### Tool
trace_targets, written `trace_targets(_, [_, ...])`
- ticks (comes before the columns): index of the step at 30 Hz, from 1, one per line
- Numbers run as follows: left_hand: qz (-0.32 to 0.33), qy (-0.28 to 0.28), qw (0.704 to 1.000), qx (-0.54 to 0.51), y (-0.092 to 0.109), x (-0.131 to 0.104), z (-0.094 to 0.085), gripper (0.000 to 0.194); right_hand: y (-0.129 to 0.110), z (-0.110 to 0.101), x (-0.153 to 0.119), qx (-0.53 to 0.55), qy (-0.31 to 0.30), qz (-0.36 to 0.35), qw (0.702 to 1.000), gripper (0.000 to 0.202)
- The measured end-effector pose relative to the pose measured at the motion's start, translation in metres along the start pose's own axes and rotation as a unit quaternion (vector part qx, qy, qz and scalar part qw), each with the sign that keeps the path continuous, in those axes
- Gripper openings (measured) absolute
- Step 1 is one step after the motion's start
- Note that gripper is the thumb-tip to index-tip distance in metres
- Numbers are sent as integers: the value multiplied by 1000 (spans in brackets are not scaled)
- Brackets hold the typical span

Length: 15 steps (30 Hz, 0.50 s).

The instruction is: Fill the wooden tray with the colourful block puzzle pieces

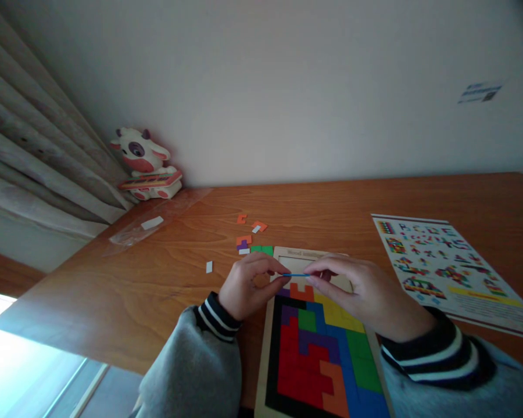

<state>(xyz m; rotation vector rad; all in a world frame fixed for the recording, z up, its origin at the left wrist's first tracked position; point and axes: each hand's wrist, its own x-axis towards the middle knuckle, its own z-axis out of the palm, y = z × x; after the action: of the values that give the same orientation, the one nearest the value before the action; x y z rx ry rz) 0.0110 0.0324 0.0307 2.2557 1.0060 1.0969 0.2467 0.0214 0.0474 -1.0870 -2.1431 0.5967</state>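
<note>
A thin blue puzzle piece (297,274), seen edge-on, is held level above the top of a wooden puzzle board (265,371). Thumb and fingertips of my left hand (255,284) pinch its left end. On its right end, my right hand (353,284) has the same kind of pinch. Below the hands, the board's black recess holds red, yellow, blue, green, purple and orange block-shaped pieces fitted together. Bare black shows along the left side and bottom of the recess. My hands partly cover the board's upper part.
Beyond the board's upper left lie a green piece (261,249), orange pieces (242,219) and small white pieces (209,267). A printed pattern sheet (453,261) lies to the right. A toy cow (146,162) and clear plastic wrap (131,235) are at the back left.
</note>
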Motion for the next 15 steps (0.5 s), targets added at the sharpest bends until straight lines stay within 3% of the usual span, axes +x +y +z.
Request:
trace_targets(8, [-23, -16, 1000, 7, 1, -2, 6, 18, 2, 2, 3, -4, 27, -2, 1000, 13])
trace_targets(15, [-55, 3, 998, 16, -8, -4, 11, 22, 20, 24, 2, 7, 23, 23, 999, 17])
